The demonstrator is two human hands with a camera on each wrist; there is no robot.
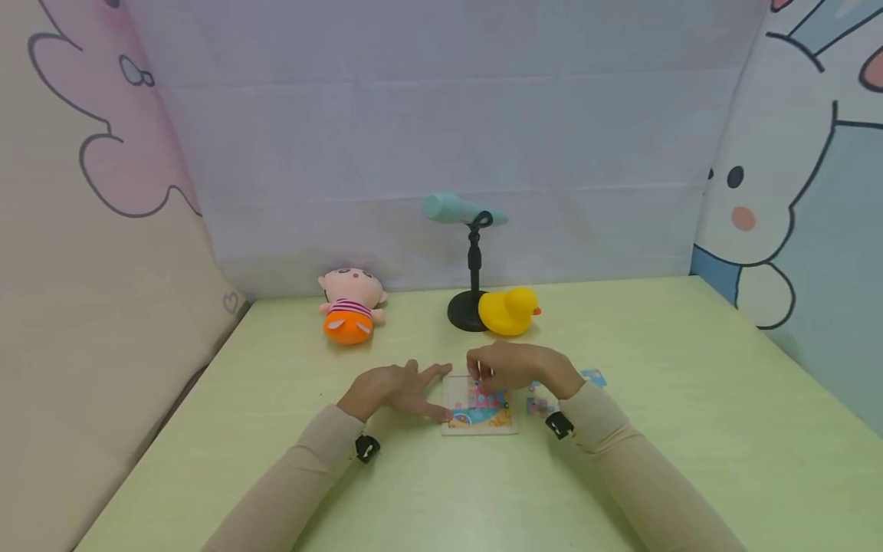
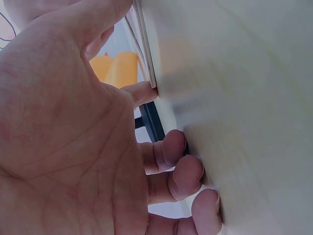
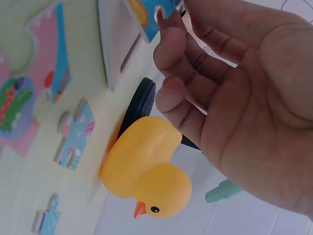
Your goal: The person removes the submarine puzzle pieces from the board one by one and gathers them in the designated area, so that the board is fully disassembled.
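My right grip (image 1: 509, 363) is pinching a puzzle piece (image 3: 148, 20) over the puzzle board (image 1: 479, 431), whose lower part is showing filled; its half-hidden upper part is seemingly lacking pieces. Loose pieces (image 3: 77, 133) are lying right of it. My spread left grip (image 1: 400, 389) is touching its left edge.
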